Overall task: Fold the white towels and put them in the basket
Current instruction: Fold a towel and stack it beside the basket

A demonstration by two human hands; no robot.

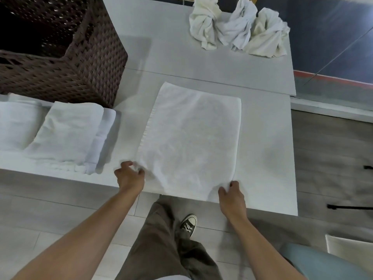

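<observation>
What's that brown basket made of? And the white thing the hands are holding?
The brown basket looks like woven wicker or plastic rattan, matte: strips cross in a bumpy weave with small gaps. The flat towel, pinched at its near corners by the left hand and right hand, looks like soft cotton terry: fuzzy, wrinkly, with a ribbed band along one edge.
</observation>
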